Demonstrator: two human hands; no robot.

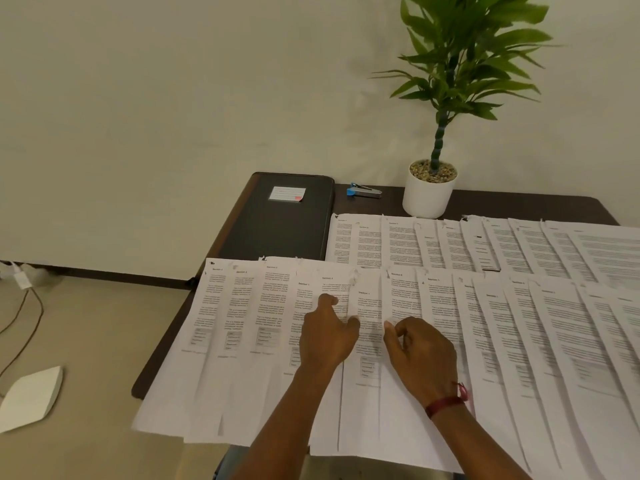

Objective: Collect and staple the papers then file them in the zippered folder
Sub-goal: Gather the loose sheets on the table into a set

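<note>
Two rows of overlapping printed papers cover the dark table (519, 204): a near row (242, 323) and a far row (485, 247). My left hand (327, 336) rests on the near row with its index finger stretched out on a sheet headed "Section 1". My right hand (420, 353) lies beside it, its thumb and fingers pinching the edge of a neighbouring sheet (369, 341). A black zippered folder (277, 230) with a white label lies closed at the table's far left. A blue and silver stapler (363, 191) sits just right of it.
A potted green plant (429, 192) in a white pot stands behind the far row. The near row overhangs the table's front edge. On the floor to the left lie a white device (31, 396) and cables (24, 317).
</note>
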